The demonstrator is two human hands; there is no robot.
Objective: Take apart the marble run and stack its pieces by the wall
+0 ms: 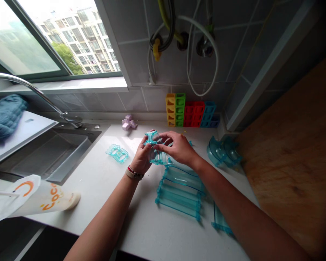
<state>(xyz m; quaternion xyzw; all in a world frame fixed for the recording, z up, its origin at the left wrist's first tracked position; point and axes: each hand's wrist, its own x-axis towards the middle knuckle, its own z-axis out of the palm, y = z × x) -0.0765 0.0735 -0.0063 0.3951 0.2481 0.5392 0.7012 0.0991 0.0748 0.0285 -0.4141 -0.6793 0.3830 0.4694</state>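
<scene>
Both hands meet over the middle of the white counter [105,188], clamped on a small clear turquoise track piece [155,149] held just above the surface: the left hand [142,158] grips it from below and the near side with curled fingers, while the right hand [176,146] pinches its top from the far side, fingertips closed on the plastic. Directly beneath the wrists lie long straight track sections [180,190] of the same turquoise plastic, at least three stacked or side by side (a further one shows partly under the right forearm, so the exact count is unclear). One loose flat connector piece [117,153] lies apart to the left, and a cluster of curved turquoise pieces [223,150], perhaps two or three, sits near the right-hand wall. Against the tiles stands a row of coloured blocks [190,110] in yellow, green, red and blue columns, with one small lilac piece [128,122] nearby. A sink [51,154] with its tap lies left, and one paper cup [40,197] rests on its side near the edge. The thin plastic looks brittle; squeezing or twisting it hard could snap a tab, and a slip might send it skidding toward the sink.
</scene>
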